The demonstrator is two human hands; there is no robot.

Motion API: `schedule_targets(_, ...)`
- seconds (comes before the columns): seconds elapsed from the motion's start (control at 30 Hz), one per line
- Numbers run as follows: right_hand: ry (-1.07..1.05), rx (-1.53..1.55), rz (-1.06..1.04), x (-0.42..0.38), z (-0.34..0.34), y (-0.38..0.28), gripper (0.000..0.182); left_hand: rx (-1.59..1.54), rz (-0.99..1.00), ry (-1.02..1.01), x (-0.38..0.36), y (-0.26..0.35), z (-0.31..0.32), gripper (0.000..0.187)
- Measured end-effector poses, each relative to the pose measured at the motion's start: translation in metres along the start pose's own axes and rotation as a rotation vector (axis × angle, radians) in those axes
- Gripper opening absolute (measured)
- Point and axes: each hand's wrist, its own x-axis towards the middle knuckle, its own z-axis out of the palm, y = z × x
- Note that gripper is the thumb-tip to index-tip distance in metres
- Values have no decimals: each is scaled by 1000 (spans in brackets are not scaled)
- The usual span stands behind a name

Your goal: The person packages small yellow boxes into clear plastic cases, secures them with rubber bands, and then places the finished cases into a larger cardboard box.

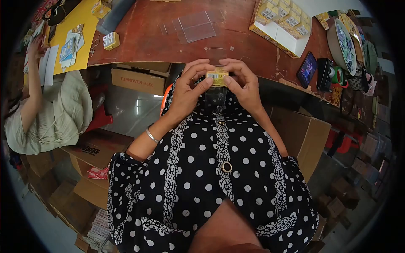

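Observation:
Both of my hands hold one small yellow packaged item [218, 77] with a barcode label, close to my chest and just below the edge of the brown table [168, 38]. My left hand [187, 90] grips its left side, thumb on the front. My right hand [242, 84] pinches its right side. A clear plastic sleeve [216, 96] hangs down from the item between my hands. A silver bangle [151, 135] sits on my left wrist.
On the table lie clear plastic sheets [196, 25], a tray of yellow boxed items [283, 21], one loose boxed item [111, 40], a phone [306, 68] and tape rolls [336, 75]. Another person [40, 101] sits at the left. Cardboard boxes [301, 135] stand below.

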Motion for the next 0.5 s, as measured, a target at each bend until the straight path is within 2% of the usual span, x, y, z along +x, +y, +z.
schedule_targets(0.07,35,-70,-95,0,2,5,21,-76,-14,9,-2,-7,-1,35)
schedule_targets(0.17,68,103,-66,-3,9,8,13,-187,-63,40,-2,-9,-3,32)
schedule_targets(0.23,47,116,-58,-3,10,11,11,-219,-101,62,-4,-12,-8,31)
schedule_targets(0.33,-21,101,-28,-2,6,12,10,-251,-195,-17,-10,-21,-19,31)
schedule_targets(0.4,-77,73,1,-2,3,8,11,-86,-100,-78,-12,-18,-21,28)
schedule_targets(0.47,-107,47,145,0,3,0,14,-34,-79,-60,-15,-7,-18,25)
schedule_targets(0.5,-107,49,148,0,4,-4,14,19,-54,-46,-14,0,-16,22)
